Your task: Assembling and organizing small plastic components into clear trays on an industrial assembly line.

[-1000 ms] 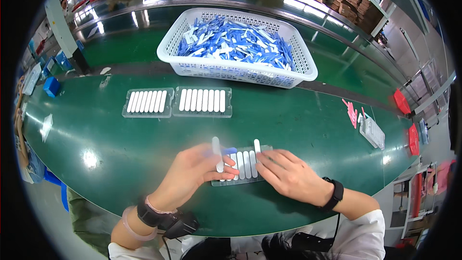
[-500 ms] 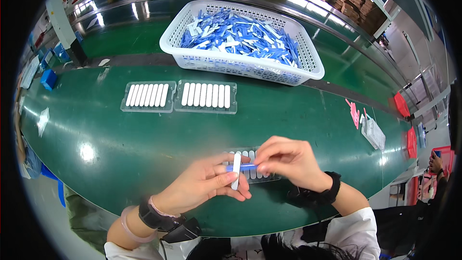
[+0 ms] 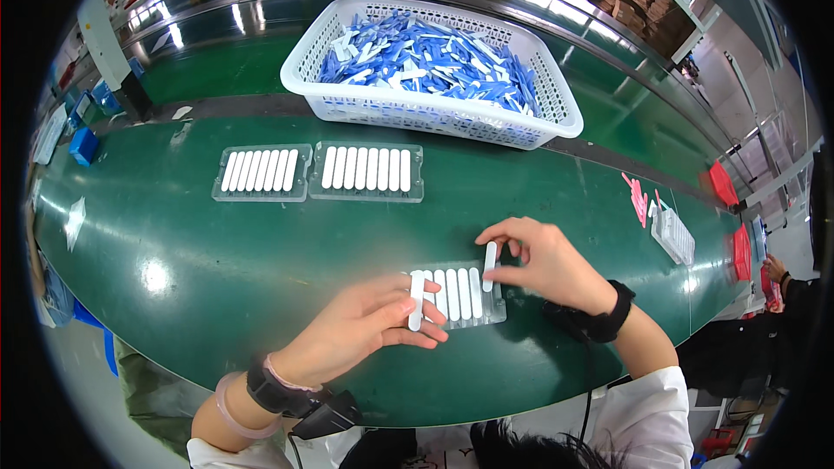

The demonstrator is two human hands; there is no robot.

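My left hand (image 3: 352, 326) is closed on a white round-ended strip (image 3: 417, 302), pinched upright between thumb and fingers at the left end of a clear plastic tray (image 3: 496, 313). Several white strips (image 3: 453, 295) lie side by side in that tray, the leftmost partly hidden by my left hand. Above the tray's right end, my right hand (image 3: 556, 267) pinches another white strip (image 3: 490, 267) between thumb and fingers. Whether that strip touches the tray I cannot tell.
Two clear trays, one on the left (image 3: 261, 171) and one beside it (image 3: 367, 171), hold rows of white strips. Behind them stands a white perforated basket (image 3: 417, 118) heaped with blue and white strips. Pink strips (image 3: 636, 200) and another clear tray (image 3: 672, 236) lie at the right.
My right hand has moved from the blue strip behind my left hand's white strip to the tray's right end, now with a white strip. No blue strip shows at my hands now.
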